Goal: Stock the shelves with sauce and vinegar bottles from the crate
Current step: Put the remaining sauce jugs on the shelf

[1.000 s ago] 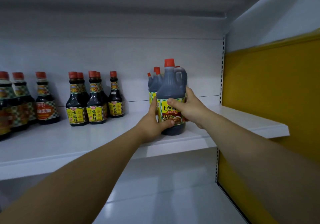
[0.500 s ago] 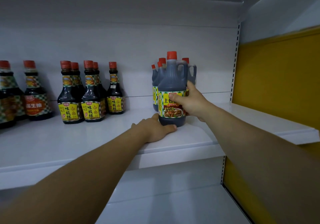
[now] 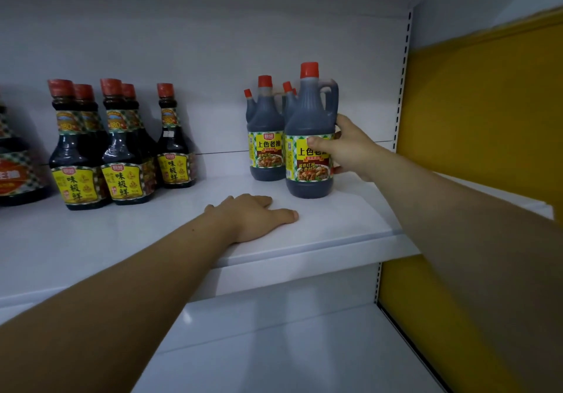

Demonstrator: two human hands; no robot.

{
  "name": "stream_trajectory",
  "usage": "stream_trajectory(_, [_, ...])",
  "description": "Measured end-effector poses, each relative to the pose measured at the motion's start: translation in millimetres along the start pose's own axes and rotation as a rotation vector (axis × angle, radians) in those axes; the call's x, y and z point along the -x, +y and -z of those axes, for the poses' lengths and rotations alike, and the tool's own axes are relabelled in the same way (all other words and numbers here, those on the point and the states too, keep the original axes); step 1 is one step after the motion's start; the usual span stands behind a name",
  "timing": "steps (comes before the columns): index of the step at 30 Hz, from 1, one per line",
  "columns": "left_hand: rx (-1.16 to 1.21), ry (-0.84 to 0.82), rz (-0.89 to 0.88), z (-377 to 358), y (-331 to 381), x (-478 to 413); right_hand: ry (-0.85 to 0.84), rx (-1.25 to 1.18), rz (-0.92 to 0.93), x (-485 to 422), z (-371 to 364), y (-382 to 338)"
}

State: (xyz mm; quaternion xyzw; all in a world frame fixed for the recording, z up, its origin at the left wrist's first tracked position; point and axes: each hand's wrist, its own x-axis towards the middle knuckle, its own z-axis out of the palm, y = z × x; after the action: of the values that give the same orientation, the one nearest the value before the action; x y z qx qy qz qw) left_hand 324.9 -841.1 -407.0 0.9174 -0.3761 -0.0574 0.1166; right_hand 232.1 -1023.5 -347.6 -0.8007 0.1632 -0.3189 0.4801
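R hand gripping dark handled red-cap soy jug, upright on white metal shelf, beside matching jug; L hand flat, empty. Align label fwd, release gently

Under the fingers of the right hand, the jug looks like dark, ribbed plastic with a dull sheen. Its label is glossy printed film and its cap is smooth red plastic. Beneath the fingers of the left hand, the shelf is smooth white painted metal, faintly glossy. Left of those fingers, the waisted bottles look glassier and shinier. Right of the right fingers, the side panel is matt yellow.
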Motion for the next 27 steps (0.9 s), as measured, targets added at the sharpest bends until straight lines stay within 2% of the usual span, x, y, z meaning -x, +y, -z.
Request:
stream_trajectory(7, [-0.001,-0.01,-0.024,-0.8,-1.5,-0.8,0.113,0.013,-0.012,-8.8,-1.1,7.8])
stream_trajectory(10, [-0.014,-0.017,-0.033,-0.9,-1.7,-0.4,0.158,0.097,0.011,-12.7,-11.6,11.6])
stream_trajectory(27, [0.002,-0.017,-0.031,0.3,-1.6,-1.1,0.165,0.098,-0.035,-43.1,-4.7,26.8])
